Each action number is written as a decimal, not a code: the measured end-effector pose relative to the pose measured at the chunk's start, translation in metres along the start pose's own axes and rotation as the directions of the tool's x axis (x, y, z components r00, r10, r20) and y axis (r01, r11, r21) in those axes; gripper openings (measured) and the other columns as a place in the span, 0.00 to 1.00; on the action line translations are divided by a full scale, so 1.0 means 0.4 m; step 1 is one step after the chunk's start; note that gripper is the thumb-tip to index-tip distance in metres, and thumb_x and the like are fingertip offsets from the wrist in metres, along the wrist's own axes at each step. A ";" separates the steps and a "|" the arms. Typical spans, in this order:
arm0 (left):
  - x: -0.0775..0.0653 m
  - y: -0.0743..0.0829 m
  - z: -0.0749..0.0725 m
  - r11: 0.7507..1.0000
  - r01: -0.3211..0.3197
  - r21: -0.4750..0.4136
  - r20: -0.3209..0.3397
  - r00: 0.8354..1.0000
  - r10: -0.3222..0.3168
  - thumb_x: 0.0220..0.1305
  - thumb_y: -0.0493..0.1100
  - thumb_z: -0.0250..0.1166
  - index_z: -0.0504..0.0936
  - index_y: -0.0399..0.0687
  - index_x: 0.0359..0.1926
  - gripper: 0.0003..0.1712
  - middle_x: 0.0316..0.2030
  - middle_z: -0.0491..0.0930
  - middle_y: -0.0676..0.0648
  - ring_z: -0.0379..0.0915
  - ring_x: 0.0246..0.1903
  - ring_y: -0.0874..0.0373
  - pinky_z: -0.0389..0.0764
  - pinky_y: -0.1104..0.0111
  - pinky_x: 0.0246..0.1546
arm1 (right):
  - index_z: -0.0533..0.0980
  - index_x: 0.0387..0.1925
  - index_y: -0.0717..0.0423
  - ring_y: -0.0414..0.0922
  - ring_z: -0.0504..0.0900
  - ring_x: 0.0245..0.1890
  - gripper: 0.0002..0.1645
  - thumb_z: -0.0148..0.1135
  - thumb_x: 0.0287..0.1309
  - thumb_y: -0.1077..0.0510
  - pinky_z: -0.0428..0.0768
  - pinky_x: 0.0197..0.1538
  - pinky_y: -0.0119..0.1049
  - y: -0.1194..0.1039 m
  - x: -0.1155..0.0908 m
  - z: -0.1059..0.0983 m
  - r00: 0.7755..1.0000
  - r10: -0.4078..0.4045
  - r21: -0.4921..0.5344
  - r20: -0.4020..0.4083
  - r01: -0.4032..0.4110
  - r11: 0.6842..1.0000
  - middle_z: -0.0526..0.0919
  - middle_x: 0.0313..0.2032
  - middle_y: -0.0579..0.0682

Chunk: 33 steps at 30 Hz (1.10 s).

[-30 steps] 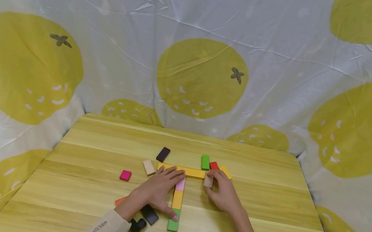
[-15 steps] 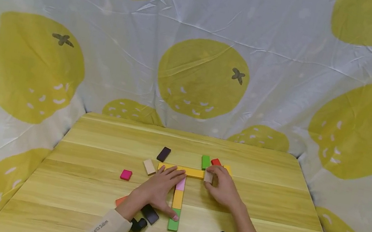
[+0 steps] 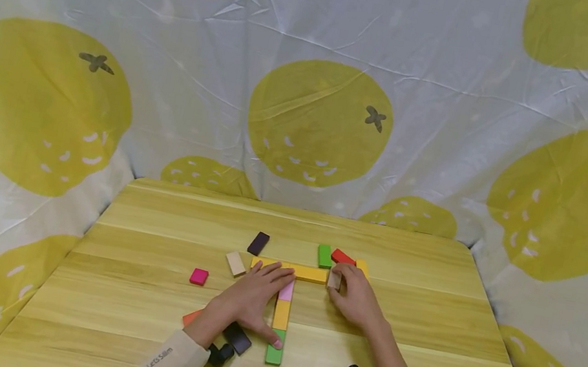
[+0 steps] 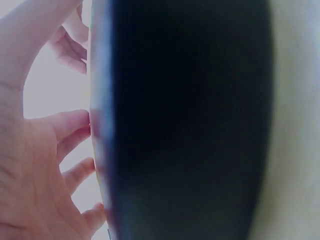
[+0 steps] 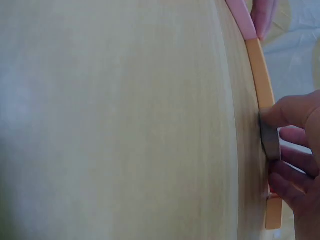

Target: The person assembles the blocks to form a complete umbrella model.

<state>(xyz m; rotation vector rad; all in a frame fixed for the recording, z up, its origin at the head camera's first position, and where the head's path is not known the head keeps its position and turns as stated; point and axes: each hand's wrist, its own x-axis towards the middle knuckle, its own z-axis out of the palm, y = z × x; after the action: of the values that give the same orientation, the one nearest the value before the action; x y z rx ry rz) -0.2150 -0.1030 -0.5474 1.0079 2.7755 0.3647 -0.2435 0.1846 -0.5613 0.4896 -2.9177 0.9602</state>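
Observation:
Flat domino-like blocks form a T: a yellow row (image 3: 309, 274) across the top and a stem of a pink block (image 3: 285, 291), a yellow block (image 3: 281, 314) and a green block (image 3: 273, 355). My left hand (image 3: 248, 299) lies spread over it, fingertips on the row and pink block, thumb on the green block. My right hand (image 3: 359, 298) pinches a pale block (image 3: 335, 279) between thumb and fingers at the row's right end. In the right wrist view this pale block (image 5: 270, 137) is right by the orange-yellow block (image 5: 261, 72); whether they touch I cannot tell.
Behind my right hand lie a bright green block (image 3: 325, 256), a red block (image 3: 342, 257) and another yellow block (image 3: 362, 268). Leftward are a dark block (image 3: 258, 243), a beige block (image 3: 235, 264), a magenta block (image 3: 199, 277), an orange block (image 3: 191, 318) and a black block (image 3: 237, 338).
My right hand brings the pale block up to the row's end, then shifts slightly right with it. More of the red block shows now. My left hand stays in place.

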 end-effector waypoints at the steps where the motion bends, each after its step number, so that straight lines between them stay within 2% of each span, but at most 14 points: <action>1: 0.000 0.000 0.001 1.000 0.000 -0.002 0.000 1.000 0.000 0.32 0.89 0.69 0.55 0.53 0.82 0.81 0.81 0.53 0.51 0.44 0.81 0.45 0.48 0.40 0.79 | 0.78 0.59 0.58 0.56 0.76 0.62 0.25 0.71 0.62 0.56 0.79 0.64 0.54 0.001 0.003 0.001 1.000 0.001 0.000 0.002 -0.001 1.000 0.79 0.62 0.57; 10: -0.002 0.003 0.004 1.000 -0.002 -0.002 -0.010 1.000 0.002 0.32 0.89 0.68 0.55 0.54 0.82 0.81 0.81 0.53 0.51 0.44 0.81 0.45 0.48 0.40 0.79 | 0.77 0.61 0.62 0.58 0.77 0.62 0.27 0.70 0.63 0.57 0.78 0.65 0.55 0.019 0.033 0.012 0.999 -0.046 -0.031 -0.012 0.046 0.998 0.77 0.63 0.60; 33: 0.000 -0.003 0.005 1.000 0.010 -0.001 0.010 1.000 -0.010 0.32 0.89 0.68 0.53 0.55 0.83 0.81 0.82 0.52 0.52 0.43 0.82 0.46 0.47 0.42 0.80 | 0.77 0.62 0.61 0.58 0.77 0.63 0.25 0.66 0.68 0.55 0.76 0.68 0.55 0.021 0.042 0.011 1.000 -0.028 -0.007 -0.001 0.028 1.000 0.76 0.64 0.58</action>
<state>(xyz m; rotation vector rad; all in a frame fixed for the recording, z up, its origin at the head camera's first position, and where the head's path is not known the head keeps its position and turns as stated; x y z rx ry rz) -0.2154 -0.1037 -0.5496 0.9929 2.7703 0.3591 -0.2617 0.1835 -0.5673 0.5275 -2.9048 0.9458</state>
